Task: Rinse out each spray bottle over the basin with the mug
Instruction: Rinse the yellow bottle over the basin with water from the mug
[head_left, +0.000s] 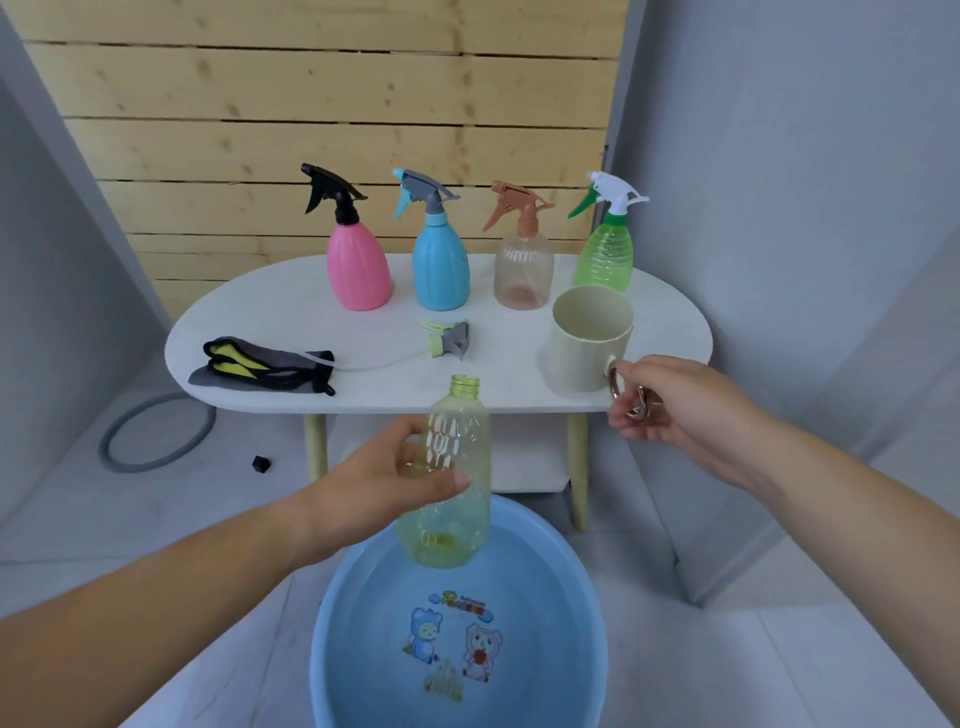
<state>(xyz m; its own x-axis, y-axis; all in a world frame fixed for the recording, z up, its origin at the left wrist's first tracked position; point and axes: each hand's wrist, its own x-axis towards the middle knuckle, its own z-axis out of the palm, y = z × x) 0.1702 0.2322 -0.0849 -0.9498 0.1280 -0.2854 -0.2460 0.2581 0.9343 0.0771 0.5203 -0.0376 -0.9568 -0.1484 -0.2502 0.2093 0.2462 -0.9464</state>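
Our left hand (374, 483) has its grip wrapped round the middle of the yellow bottle (452, 467), thumb across the front. The bottle is upright and uncapped, its base hanging over the far rim of the basin (363, 597) on the floor. Our right hand (670, 405) has its grip narrowed on the handle of the mug (587, 338), thumb above and fingers curled beneath. The mug is at the front right edge of the worktop (270, 306); we cannot tell whether it is lifted. The sprayer (449, 340) lies on its side mid-worktop, its tube trailing left to the gloves (260, 366). Along the back stand the pink bottle (358, 265), blue bottle (440, 260), clear bottle (522, 270) and green bottle (605, 254), all capped.
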